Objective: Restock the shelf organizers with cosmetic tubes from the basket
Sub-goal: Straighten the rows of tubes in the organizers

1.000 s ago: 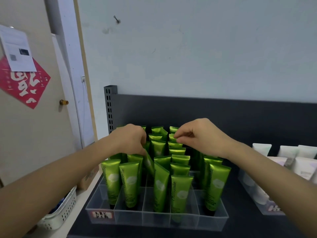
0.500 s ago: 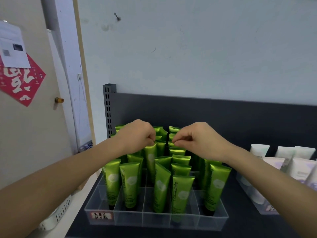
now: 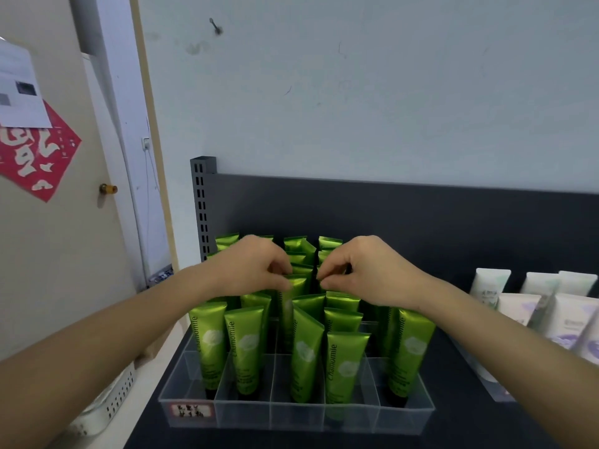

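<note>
okay, green tubes [image 3: 343,361] marked "chamomile" stand cap-down, crimped ends up, in rows inside a clear organizer [image 3: 291,416] with dividers. most are upright, and one in the front middle leans left. the organizer sits on the left part of a dark shelf [image 3: 486,426], its back rows close to the dark back panel [image 3: 421,215].

left hand [image 3: 256,270] is over the middle rows, thumb and forefinger pinching the crimped top of the centre tube [image 3: 291,299], which stands in the third column and is blurred. right hand [image 3: 366,273] is just beside it, fingers curled, thumb and forefinger pinching the top edge of the next tube [image 3: 321,270] one column over. the hands are near each other, not touching, with a thin gap of green between them. both forearms are bare and come in from the bottom corners.

a small label [image 3: 191,410] with red print is on the organizer's front left, text unreadable. a white slotted basket [image 3: 110,406] is down at the lower left, off the shelf edge; contents can't be seen.

white tubes [image 3: 518,309] stand in a second clear organizer [image 3: 496,388] to the right, apart from the green set. a slotted grey upright [image 3: 201,202] is at the shelf's back left corner. a pale wall behind has a nail [image 3: 214,25]. the door [image 3: 48,254] on the left has a brass knob [image 3: 108,188], a red paper diamond [image 3: 35,157] and a white sheet [image 3: 19,92] overlapping it.
</note>
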The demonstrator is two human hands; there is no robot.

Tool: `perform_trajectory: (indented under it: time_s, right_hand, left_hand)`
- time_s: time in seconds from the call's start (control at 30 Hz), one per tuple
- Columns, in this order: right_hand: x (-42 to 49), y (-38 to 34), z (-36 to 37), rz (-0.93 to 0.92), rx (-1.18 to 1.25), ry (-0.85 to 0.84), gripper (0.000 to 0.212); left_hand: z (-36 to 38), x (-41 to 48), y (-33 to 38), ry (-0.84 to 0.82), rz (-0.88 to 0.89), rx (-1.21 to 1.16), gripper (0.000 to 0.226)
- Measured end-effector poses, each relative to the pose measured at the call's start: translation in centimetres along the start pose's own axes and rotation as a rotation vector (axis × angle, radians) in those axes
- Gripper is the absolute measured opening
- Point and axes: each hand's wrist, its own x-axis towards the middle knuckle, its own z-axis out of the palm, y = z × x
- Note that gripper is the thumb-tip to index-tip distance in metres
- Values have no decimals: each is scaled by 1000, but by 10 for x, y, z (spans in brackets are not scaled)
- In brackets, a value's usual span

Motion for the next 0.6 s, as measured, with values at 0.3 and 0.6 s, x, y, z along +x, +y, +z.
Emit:
perform_trajectory:
  time_s: [0.3, 0.6]
  right_hand:
    - [20, -17, 16, -74, -219, -181, 17]
    - [33, -22, 25, -100, -174, -196, 22]
  left_hand:
    - [-17, -29, -19, 98, -73, -172, 8]
    - [-19, -48, -26, 131, -85, -214, 12]
